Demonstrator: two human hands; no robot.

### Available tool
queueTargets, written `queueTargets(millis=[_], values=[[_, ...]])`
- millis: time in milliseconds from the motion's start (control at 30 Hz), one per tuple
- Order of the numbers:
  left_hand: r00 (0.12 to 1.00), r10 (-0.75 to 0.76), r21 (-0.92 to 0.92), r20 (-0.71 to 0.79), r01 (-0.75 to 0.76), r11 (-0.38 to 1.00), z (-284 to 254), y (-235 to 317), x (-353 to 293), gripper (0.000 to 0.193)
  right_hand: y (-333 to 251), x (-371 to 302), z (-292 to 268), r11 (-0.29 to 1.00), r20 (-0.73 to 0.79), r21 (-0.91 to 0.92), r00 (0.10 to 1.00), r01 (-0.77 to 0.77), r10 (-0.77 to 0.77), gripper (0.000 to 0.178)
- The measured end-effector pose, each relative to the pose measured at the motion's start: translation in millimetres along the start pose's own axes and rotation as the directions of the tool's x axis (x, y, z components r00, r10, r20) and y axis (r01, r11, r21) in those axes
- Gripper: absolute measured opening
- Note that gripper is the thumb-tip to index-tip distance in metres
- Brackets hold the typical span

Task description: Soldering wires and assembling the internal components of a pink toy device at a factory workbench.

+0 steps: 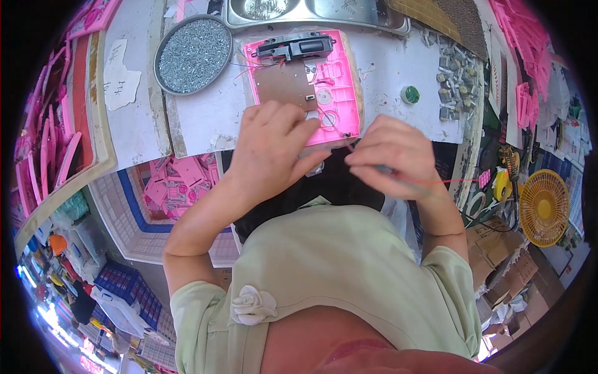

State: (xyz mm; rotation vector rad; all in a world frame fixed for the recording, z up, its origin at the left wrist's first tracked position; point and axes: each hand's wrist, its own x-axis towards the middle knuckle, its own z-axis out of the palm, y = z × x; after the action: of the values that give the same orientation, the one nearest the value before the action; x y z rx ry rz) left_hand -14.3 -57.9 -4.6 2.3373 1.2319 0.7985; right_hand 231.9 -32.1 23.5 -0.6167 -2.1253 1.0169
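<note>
The table (205,118) is lying under and beyond both sets of fingers, its pale top running out to either side of them. A steel sink (311,12) is sitting at the far edge, well past the fingertips. A round tray (161,59) full of small screws is resting beyond the left hand's fingers and off to their left, well apart from them.

The pink panel (339,87) is lying flat on the table directly ahead of the fingers, its near edge just under them; a brown board (283,87) is covering its left half and a black part (299,47) is sitting along its far edge, with thin wires trailing from it.

The left hand (271,146) is pressing down on the panel's near edge, fingers (289,124) curled together and bent over it, gripping nothing that shows. The right hand (392,156) is hovering just right of the panel's near corner, its fingers (367,156) pinching narrowly on a thin grey tool (387,169); its tip is hidden behind them. A red wire (445,182) is running rightward from that pinch.

A green cap (410,95) is sitting beyond the right fingers, apart from them.
</note>
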Motion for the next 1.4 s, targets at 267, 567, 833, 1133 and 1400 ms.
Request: queueTargets(millis=[267,567,833,1133,1400], values=[[0.996,0.083,-0.120,-0.029,-0.086,0.989,17.8,-1.6,2.7,0.021,12.3,-1.8,-22.1,0.993,-0.098,0.061,0.990,-0.100,0.105,0.019],[0.997,-0.014,-0.294,0.071,0.035,0.955,-27.6,-12.7,-60.0,0.021,22.4,-10.4,-26.5,0.987,-0.151,0.071,0.976,-0.147,0.156,0.017],[0.999,-0.031,-0.321,-0.017,0.024,0.947,-13.5,-9.4,-68.1,0.026,22.8,-10.9,-28.9,0.987,-0.174,0.054,0.972,-0.153,0.160,0.014],[0.998,0.068,-0.138,0.011,-0.066,0.988,0.9,9.3,-37.5,0.035,23.0,-17.1,-28.3,0.984,-0.207,0.054,0.962,-0.170,0.177,0.012],[0.997,0.025,-0.247,-0.075,-0.042,0.968,-3.9,5.9,-37.7,0.031,26.5,-25.1,-28.5,0.980,-0.219,0.055,0.955,-0.190,0.198,0.010]])
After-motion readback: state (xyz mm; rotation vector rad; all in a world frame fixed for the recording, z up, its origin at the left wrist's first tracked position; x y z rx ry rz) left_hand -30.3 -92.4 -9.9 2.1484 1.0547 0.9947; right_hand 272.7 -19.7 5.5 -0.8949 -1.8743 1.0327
